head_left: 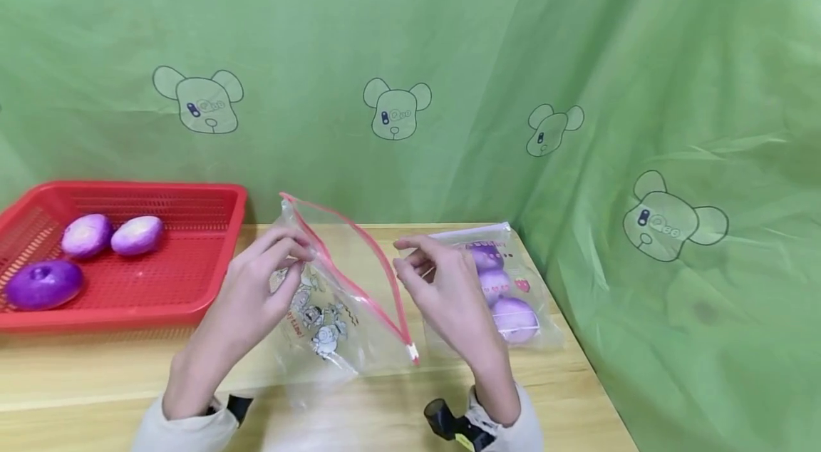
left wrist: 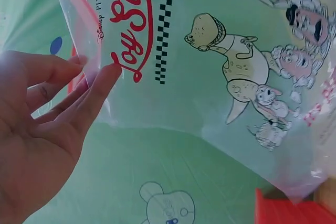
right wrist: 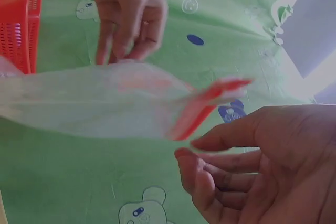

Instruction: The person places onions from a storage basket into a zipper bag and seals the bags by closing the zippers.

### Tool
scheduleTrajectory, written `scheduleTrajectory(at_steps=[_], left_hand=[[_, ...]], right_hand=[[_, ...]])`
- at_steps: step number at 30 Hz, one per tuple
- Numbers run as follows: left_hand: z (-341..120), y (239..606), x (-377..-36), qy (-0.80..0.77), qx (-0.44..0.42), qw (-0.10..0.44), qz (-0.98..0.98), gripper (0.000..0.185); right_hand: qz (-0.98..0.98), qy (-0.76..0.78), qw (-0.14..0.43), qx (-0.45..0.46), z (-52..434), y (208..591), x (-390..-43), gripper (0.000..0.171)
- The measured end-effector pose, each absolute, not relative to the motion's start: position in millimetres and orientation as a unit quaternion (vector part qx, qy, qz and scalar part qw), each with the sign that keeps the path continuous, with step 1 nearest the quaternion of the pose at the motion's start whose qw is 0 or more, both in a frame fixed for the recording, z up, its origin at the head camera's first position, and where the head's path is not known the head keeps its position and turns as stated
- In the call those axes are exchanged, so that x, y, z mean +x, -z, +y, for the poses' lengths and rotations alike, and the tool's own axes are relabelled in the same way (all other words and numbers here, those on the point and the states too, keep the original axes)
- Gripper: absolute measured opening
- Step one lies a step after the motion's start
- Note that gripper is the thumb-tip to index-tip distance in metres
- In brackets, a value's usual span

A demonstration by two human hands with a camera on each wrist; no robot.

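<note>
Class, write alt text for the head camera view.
A left hand pinches a clear printed zip bag above a wooden table; the right hand hovers beside it. A red basket holds three purple buns.

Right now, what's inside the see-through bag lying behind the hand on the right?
Three purple round buns show through the closed bag, lined up in a row. The right hand covers the bag's left part, so anything more there is hidden.

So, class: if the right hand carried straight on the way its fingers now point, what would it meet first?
Probably the red zip edge of the clear printed bag. The right hand points its fingertips left toward it, just short of touching. The left hand pinches the bag's far side. Depth is uncertain.
</note>
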State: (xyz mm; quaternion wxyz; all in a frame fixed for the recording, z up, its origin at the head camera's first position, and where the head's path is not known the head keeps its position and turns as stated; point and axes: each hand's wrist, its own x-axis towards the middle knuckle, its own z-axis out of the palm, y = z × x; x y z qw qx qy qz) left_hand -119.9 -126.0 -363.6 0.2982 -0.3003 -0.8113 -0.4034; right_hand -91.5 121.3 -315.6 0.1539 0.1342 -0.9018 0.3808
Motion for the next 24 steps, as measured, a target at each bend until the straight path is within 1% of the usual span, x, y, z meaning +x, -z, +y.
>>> scheduleTrajectory(at_steps=[3, 5, 7, 10, 12, 16, 17, 18, 19, 21, 22, 24], left_hand=[[-124, 362, -117, 0.417, -0.306, 0.294, -0.804, 0.019], [-122, 360, -115, 0.431, -0.313, 0.287, -0.796, 0.018], [-120, 358, -112, 0.452, -0.315, 0.275, -0.788, 0.017], [-118, 356, -110, 0.48, -0.306, 0.262, -0.779, 0.014], [-114, 355, -110, 0.476, -0.285, 0.29, -0.78, 0.013], [-103, 351, -103, 0.426, -0.234, 0.388, -0.783, 0.009], [-100, 349, -99, 0.417, -0.23, 0.403, -0.781, 0.01], [-97, 347, -94, 0.418, -0.232, 0.406, -0.779, 0.011], [-94, 345, -89, 0.424, -0.243, 0.399, -0.776, 0.011], [-88, 341, -79, 0.45, -0.272, 0.359, -0.771, 0.007], [-84, 339, -74, 0.471, -0.287, 0.327, -0.767, 0.006], [-79, 337, -67, 0.518, -0.306, 0.263, -0.754, 0.012]], right_hand=[[-0.909, -0.361, 0.151, 0.145, 113, 316, -88, 0.034], [-0.913, -0.346, 0.148, 0.155, 108, 317, -87, 0.037], [-0.913, -0.338, 0.155, 0.167, 103, 319, -86, 0.03], [-0.904, -0.341, 0.182, 0.181, 100, 321, -85, 0.019], [-0.894, -0.355, 0.204, 0.183, 99, 321, -84, 0.018], [-0.875, -0.372, 0.25, 0.181, 100, 317, -74, 0.019], [-0.871, -0.373, 0.263, 0.183, 100, 316, -71, 0.019], [-0.866, -0.373, 0.276, 0.185, 100, 314, -68, 0.019], [-0.861, -0.375, 0.287, 0.191, 99, 313, -65, 0.02], [-0.848, -0.38, 0.304, 0.21, 97, 311, -61, 0.021], [-0.841, -0.386, 0.308, 0.223, 97, 311, -59, 0.023], [-0.828, -0.399, 0.308, 0.247, 95, 311, -56, 0.024]])
